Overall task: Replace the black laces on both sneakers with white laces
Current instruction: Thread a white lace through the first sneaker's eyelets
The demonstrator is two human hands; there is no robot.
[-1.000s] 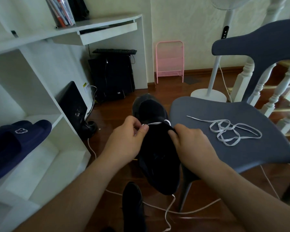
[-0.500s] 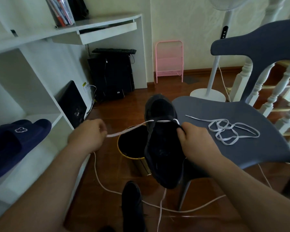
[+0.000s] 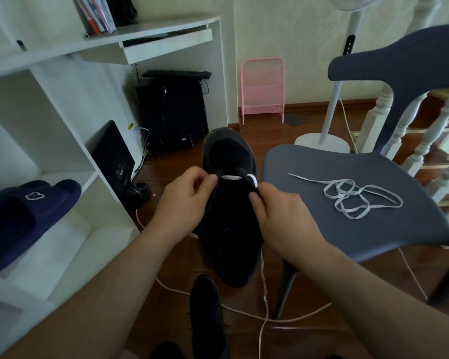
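A black sneaker (image 3: pixel 228 156) is held up in front of me, toe pointing away. A white lace (image 3: pixel 231 177) crosses its lowest eyelets, and one end hangs below the heel toward the floor. My left hand (image 3: pixel 184 203) pinches at the sneaker's left eyelet edge. My right hand (image 3: pixel 280 216) grips the right side near the lace loop. A second white lace (image 3: pixel 353 196) lies tangled on the grey chair seat (image 3: pixel 309 164). The other black sneaker (image 3: pixel 205 307) lies on the floor below.
White shelving (image 3: pixel 62 151) stands at the left with navy slippers (image 3: pixel 24 216) on it. A white fan stand (image 3: pixel 322 143), a pink rack (image 3: pixel 262 89) and a black computer tower (image 3: pixel 171 112) stand farther back. White cable runs over the wooden floor (image 3: pixel 244 312).
My left hand, which had pulled the lace out to the left, has come back to the sneaker's left eyelet. The sneaker has shifted left and covers the yellow-rimmed bin seen earlier.
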